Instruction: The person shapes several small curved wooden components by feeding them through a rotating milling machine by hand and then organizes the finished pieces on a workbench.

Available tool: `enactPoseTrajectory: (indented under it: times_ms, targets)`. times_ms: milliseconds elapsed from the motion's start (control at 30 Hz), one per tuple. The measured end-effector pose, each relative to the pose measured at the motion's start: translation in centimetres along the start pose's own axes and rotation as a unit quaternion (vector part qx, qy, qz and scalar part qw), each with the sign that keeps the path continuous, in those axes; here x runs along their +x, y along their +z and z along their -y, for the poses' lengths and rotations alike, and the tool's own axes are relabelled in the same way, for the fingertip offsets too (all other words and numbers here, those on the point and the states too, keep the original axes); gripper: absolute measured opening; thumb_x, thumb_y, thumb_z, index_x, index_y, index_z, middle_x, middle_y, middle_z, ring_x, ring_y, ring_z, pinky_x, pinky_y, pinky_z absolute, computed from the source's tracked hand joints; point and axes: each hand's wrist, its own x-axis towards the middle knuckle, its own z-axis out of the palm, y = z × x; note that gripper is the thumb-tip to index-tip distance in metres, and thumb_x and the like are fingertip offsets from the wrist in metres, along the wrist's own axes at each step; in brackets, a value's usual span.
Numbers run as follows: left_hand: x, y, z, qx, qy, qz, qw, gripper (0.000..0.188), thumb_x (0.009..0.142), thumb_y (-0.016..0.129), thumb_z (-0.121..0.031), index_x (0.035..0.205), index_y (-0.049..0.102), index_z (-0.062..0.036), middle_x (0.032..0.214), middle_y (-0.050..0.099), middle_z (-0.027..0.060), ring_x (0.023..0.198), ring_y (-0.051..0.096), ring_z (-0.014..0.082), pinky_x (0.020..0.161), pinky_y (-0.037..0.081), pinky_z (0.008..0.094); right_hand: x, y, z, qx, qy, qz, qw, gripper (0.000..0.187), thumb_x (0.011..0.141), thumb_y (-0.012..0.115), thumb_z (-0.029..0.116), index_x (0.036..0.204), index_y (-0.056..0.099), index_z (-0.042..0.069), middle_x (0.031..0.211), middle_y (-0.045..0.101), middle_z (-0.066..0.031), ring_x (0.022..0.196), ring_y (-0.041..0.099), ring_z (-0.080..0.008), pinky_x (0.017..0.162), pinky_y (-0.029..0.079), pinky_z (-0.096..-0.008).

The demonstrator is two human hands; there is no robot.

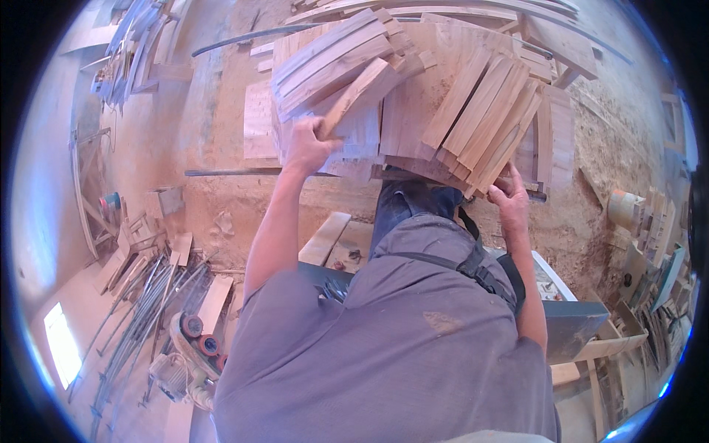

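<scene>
My left hand [309, 148] is closed round the near end of a wooden strip [357, 96], which slants up and away to the right. That strip lies against a stack of similar wooden pieces [332, 55] at the far left of the work surface. On the right, several wooden strips [480, 111] lie side by side, slanting toward me. My right hand [511, 198] has its thumb and a finger about the near end of the rightmost strip [504, 144] there. Beneath both stacks are wide wooden boards [402, 122].
Long dark bars [244, 173] stick out left of the boards. At the lower left are metal rods [140, 310] and a machine with red-centred wheels [209, 344]. A bucket [625, 208] and wood scraps stand at the right. Sawdust covers the floor [591, 133].
</scene>
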Motion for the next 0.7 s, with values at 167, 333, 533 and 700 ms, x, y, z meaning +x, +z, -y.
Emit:
enactPoseTrajectory:
  times_ms: [167, 333, 533, 700]
  targets:
    - [-3.0, 2.5, -1.0, -0.508, -0.087, 0.211, 0.831, 0.038, 0.090, 0.081, -0.011, 0.123, 0.070, 0.0048, 0.106, 0.075, 0.0063, 0.085, 0.068, 0.0118, 0.076, 0.055, 0.0265, -0.7, -1.3, 1.5, -0.041, -0.052, -0.126, 0.990, 0.061, 0.095, 0.065, -0.001, 0.153, 0.046, -0.003, 0.123, 0.069, -0.0143, 0.108, 0.067, -0.0163, 0.097, 0.053, -0.0290]
    - [-3.3, 4.6, -5.7, -0.551, -0.073, 0.252, 0.792, 0.037, 0.087, 0.081, -0.008, 0.121, 0.070, 0.0028, 0.104, 0.074, 0.0055, 0.087, 0.068, 0.0119, 0.080, 0.054, 0.0260, -1.4, 0.1, 7.3, 0.027, -0.069, -0.065, 0.995, 0.060, 0.094, 0.070, 0.004, 0.150, 0.049, -0.004, 0.123, 0.068, -0.0150, 0.109, 0.066, -0.0178, 0.099, 0.053, -0.0303]
    - [-3.2, 7.3, -14.7, -0.152, 0.308, -0.063, 0.937, 0.038, 0.070, 0.076, 0.000, 0.108, 0.070, -0.0045, 0.096, 0.058, 0.0097, 0.094, 0.060, 0.0305, 0.083, 0.050, 0.0407, -2.1, 5.4, 13.9, 0.209, -0.080, 0.031, 0.974, 0.064, 0.095, 0.072, 0.009, 0.151, 0.044, -0.003, 0.127, 0.065, -0.0175, 0.117, 0.064, -0.0253, 0.103, 0.053, -0.0414]
    - [-1.0, 8.5, -18.8, 0.009, 0.464, -0.116, 0.878, 0.048, 0.061, 0.083, -0.001, 0.107, 0.070, -0.0062, 0.104, 0.061, 0.0105, 0.101, 0.059, 0.0340, 0.088, 0.049, 0.0439, -0.7, 3.5, 13.7, 0.476, -0.012, -0.054, 0.878, 0.039, 0.098, 0.069, 0.008, 0.134, 0.056, 0.001, 0.121, 0.066, -0.0150, 0.116, 0.065, -0.0310, 0.101, 0.056, -0.0478]
